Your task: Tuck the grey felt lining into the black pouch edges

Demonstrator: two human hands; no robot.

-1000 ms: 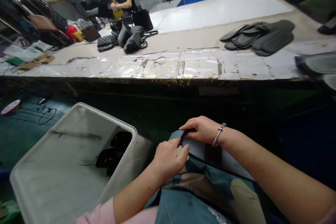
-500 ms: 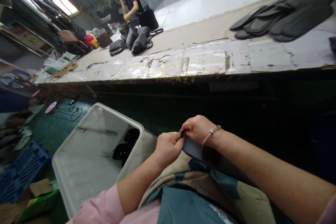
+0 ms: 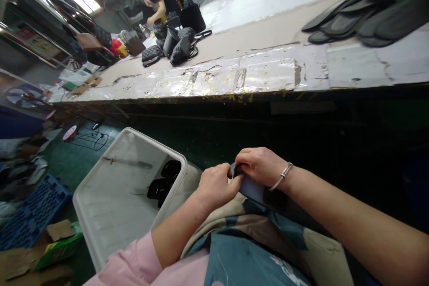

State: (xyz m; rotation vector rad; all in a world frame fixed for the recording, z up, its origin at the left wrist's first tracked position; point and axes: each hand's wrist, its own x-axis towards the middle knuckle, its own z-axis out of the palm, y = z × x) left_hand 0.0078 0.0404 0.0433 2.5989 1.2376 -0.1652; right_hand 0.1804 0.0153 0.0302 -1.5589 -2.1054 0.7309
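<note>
Edge of a grey piece (image 3: 253, 189), caught between the left hand (image 3: 217, 187) and the right hand (image 3: 263, 167), just above the apron (image 3: 248, 254). On one side, left thumb and fingers drawn in close at the tip; on the other, right fingers curled over the dark rim. Pinching from both sides, by the look of it, but with the exact contact of the fingertips hidden behind the knuckles.

Could slip out of so narrow a hold, with just the rim between the fingers. Could also crease or twist under uneven pressure from the two sides, or catch on the folds of cloth below.

Near the left hand, a white bin (image 3: 110, 192), open-mouthed. Inside, toward the side nearest the hands, a few glossy black things (image 3: 164, 183), partly behind the rim and too dark to name.

Farther out, a long table (image 3: 284, 27) with a worn, patched edge. On top, flat dark shapes (image 3: 351, 18) in a pile to the right; to the left, a cluster of black bags (image 3: 181, 44), contents not visible. Beyond, a person in a dark top (image 3: 164, 0).
</note>
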